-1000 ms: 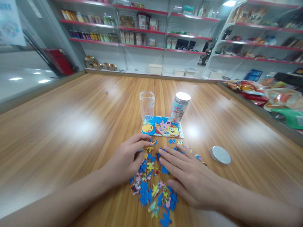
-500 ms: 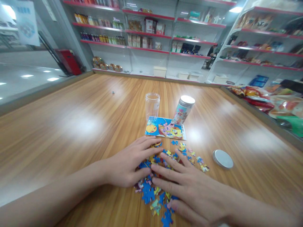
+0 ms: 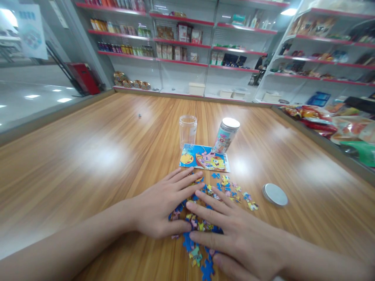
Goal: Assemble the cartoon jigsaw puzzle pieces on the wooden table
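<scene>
Many jigsaw puzzle pieces (image 3: 195, 254) lie in a loose pile on the wooden table, mostly blue with yellow and pink. Over the pile's left side my left hand (image 3: 162, 205) rests with its fingers stretched out. My right hand (image 3: 234, 230) lies flat on the right side of the pile, fingers spread. Both hands touch pieces and cover part of them; neither grips anything. Just beyond the fingers is a cartoon picture card (image 3: 202, 158). An uncapped clear plastic jar (image 3: 188, 130) and a printed canister (image 3: 225, 138) with a silver lid stand behind it.
A round silver lid (image 3: 275, 194) lies on the table right of the pieces. One tiny object (image 3: 139, 115) sits far left on the tabletop (image 3: 96, 156). Stocked shelves (image 3: 181, 43) stand beyond the table, with packaged goods (image 3: 348, 125) along the right side.
My left thumb has slid toward me and to the right across the pieces, and my left hand has shifted slightly. Some pieces near the thumb have moved right. Both hands stay spread.
</scene>
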`<state>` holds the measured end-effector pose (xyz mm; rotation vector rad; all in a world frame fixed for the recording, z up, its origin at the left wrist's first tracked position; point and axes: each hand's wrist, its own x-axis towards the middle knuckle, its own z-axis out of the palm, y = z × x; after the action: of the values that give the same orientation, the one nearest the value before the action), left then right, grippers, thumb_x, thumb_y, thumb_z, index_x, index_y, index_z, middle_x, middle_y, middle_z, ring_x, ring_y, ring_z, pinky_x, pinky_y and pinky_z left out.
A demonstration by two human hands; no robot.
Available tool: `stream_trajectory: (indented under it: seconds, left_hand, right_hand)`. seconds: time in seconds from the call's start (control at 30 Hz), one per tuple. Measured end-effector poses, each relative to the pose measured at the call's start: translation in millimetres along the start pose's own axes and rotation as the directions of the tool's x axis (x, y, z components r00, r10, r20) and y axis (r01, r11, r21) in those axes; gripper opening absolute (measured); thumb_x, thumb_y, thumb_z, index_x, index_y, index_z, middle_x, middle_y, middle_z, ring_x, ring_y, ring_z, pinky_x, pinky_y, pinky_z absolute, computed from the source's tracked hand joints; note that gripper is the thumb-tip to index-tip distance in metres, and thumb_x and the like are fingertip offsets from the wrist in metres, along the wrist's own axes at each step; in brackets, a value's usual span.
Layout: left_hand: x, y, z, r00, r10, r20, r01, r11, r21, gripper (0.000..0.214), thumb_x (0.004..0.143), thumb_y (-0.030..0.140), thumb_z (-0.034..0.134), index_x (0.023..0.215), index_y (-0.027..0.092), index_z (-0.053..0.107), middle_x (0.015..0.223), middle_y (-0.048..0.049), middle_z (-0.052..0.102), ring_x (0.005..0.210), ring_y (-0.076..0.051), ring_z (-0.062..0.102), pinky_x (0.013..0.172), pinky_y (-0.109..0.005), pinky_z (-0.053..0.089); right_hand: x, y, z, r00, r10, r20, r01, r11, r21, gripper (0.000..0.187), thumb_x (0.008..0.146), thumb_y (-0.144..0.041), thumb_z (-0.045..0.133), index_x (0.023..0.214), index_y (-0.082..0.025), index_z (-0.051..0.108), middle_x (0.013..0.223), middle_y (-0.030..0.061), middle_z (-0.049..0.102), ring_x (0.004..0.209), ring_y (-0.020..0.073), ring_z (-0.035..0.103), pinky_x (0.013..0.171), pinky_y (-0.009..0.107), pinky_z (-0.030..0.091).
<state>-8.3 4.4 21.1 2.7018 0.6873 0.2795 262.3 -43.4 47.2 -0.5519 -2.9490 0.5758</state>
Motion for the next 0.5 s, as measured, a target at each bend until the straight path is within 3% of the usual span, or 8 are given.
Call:
stream_trajectory:
  seconds: [0.17,0.37,0.5]
  left_hand:
    - [-0.2,1.5,0.1,1.0,-0.004,0.018,0.003,1.0,0.015,0.088,0.087,0.054,0.066,0.16,0.025,0.025,0.169,-0.0101,0.016,0.157,-0.036,0.015,0.127,-0.06,0.017]
    - [0.2,2.8,0.9,1.0,-0.027,0.013,0.027,1.0,0.0,0.087,0.085,0.047,0.069,0.159,0.022,0.029,0.168,-0.0122,0.02,0.156,-0.037,0.016,0.127,-0.061,0.016]
    - [0.1,1.4,0.1,0.999,-0.024,0.026,0.025,0.999,-0.028,0.089,0.084,0.046,0.069,0.159,0.024,0.027,0.169,-0.0112,0.02,0.156,-0.038,0.014,0.127,-0.061,0.014]
  right_hand:
    - [-3.6,3.1,6.3,0.993,-0.053,-0.102,0.047,0.997,-0.06,0.05,0.092,-0.03,0.054,0.141,-0.02,0.056,0.161,0.0153,0.037,0.155,0.0332,0.019,0.122,0.06,0.018]
    - [-1.7,-0.3,7.3,0.992,-0.042,-0.116,0.03,0.994,-0.103,0.042,0.095,-0.035,0.055,0.135,-0.025,0.059,0.159,0.0137,0.039,0.151,0.033,0.027,0.119,0.061,0.025]
    - [-0.7,0.4,9.3,0.975,-0.091,-0.201,0.072,0.992,-0.099,0.032,0.094,-0.031,0.056,0.121,-0.018,0.066,0.152,0.0161,0.047,0.148,0.0343,0.032,0.119,0.059,0.028]
